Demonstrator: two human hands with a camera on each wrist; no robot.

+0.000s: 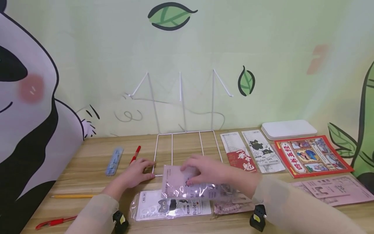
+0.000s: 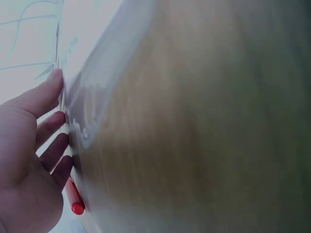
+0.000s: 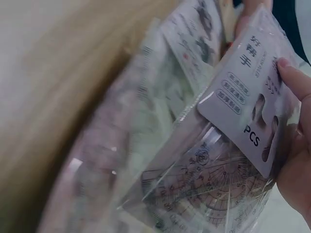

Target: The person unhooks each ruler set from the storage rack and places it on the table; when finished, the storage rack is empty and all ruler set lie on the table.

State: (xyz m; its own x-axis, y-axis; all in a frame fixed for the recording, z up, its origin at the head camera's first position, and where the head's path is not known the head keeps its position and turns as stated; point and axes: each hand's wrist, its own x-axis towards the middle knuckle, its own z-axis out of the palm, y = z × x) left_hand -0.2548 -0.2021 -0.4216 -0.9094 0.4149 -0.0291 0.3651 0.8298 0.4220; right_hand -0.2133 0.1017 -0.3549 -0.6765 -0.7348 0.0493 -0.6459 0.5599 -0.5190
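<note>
My right hand (image 1: 205,169) grips a clear packet with a pink card, a ruler set (image 1: 175,183), lifted over the other packets. In the right wrist view, my thumb presses the card of this ruler set (image 3: 238,87), and a protractor shows through the plastic. My left hand (image 1: 135,174) rests at the front left corner of a white wire rack (image 1: 171,148), thumb and fingertips right at its wire. Below the held packet lie a white cat-print ruler set (image 1: 175,208) and a pink packet (image 1: 233,208), partly covered.
Two ruler packets (image 1: 261,151) (image 1: 238,143), a red-bordered booklet (image 1: 312,156), a white case (image 1: 289,129) and more pink packets (image 1: 342,190) lie right. At left are a blue packet (image 1: 114,161), red pen (image 1: 135,153), pencil (image 1: 73,196) and another red pen (image 1: 55,222). A painted wall (image 1: 102,65) stands behind.
</note>
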